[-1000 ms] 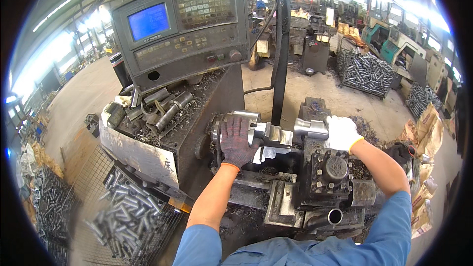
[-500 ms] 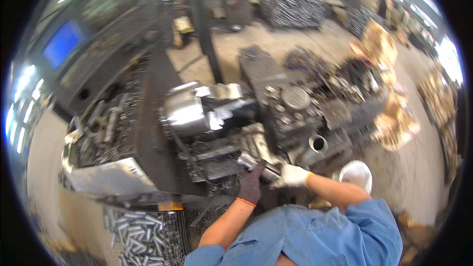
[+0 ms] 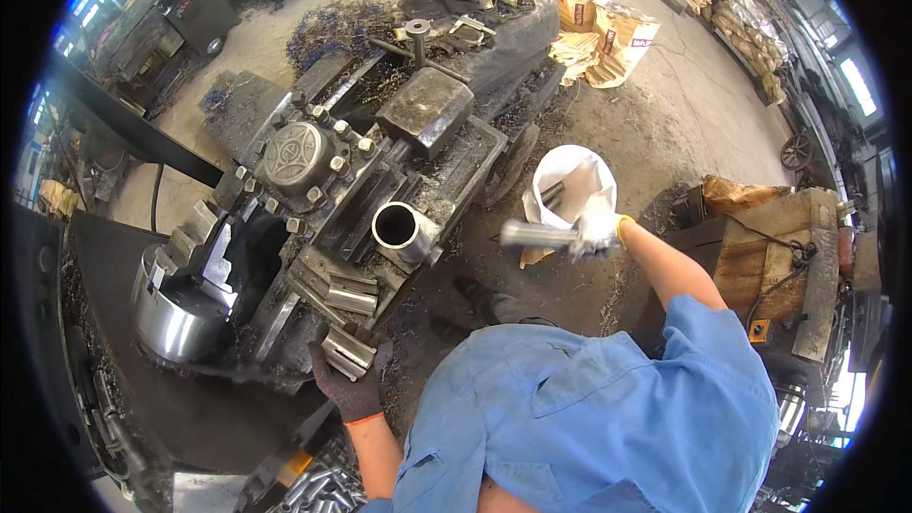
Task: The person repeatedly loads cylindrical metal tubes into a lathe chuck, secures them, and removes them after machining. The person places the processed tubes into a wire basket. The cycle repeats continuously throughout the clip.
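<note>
My left hand (image 3: 344, 389), in a dark glove with an orange cuff, grips a short shiny slotted metal sleeve (image 3: 349, 353) beside the lathe. A similar slotted sleeve (image 3: 351, 294) lies on the machine just above it. Out to the right, my white-gloved right hand (image 3: 598, 232) is closed around a grey metal cylinder (image 3: 534, 236), blurred by motion. That cylinder lies level at the near edge of a white bucket (image 3: 600, 178), which has dark metal bars inside. Between my hands, an open-ended metal tube (image 3: 410, 239) stands on the machine.
The lathe's shiny chuck (image 3: 180, 318) is at the left, beside a bolted tool post (image 3: 294, 154). Curly metal shavings (image 3: 337, 33) lie behind. Short metal pieces (image 3: 318, 492) fill a bin at the lower left. A worn wooden cabinet (image 3: 769, 256) stands right.
My hands, together on a metal cylinder before, are now apart. The right has carried a cylinder rightward to the bucket; the left holds a slotted sleeve. My view has turned right.
</note>
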### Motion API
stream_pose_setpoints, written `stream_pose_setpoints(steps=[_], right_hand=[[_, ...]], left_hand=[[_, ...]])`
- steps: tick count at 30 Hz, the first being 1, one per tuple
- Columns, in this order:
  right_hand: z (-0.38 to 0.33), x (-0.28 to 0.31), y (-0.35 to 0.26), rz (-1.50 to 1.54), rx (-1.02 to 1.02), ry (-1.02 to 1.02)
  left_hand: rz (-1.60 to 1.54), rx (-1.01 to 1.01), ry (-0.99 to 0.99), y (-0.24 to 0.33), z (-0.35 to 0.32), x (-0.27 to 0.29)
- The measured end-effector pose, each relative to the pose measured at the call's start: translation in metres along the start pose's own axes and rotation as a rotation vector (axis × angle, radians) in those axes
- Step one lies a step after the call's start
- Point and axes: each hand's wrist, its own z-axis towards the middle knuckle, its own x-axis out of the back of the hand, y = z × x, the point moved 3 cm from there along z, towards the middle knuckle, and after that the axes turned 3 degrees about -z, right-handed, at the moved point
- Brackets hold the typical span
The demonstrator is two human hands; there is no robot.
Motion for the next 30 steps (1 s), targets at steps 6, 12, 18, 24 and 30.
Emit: stream_pose_setpoints(steps=[6,12,18,24,30], right_hand=[[0.018,0.063,-0.019,-0.429,-0.039,0.737],[-0.071,0.012,-0.242,-0.272,1.057,0.704],[-0.104,-0.074,-0.334,-0.661,0.995,0.313],[-0.075,-0.173,-0.364,-0.496,1.083,0.392],[-0.048,-0.160,-0.402,-0.559,1.068,0.376]], left_hand=[[0.285,-0.122,-0.030,0.006,-0.007,-0.022],[0.060,0.074,-0.123,-0.006,-0.012,-0.059],[0.169,0.178,-0.039,-0.006,-0.040,-0.075],[0.214,0.045,0.070,0.015,-0.037,-0.031],[0.228,-0.066,0.065,0.053,-0.028,0.016]])
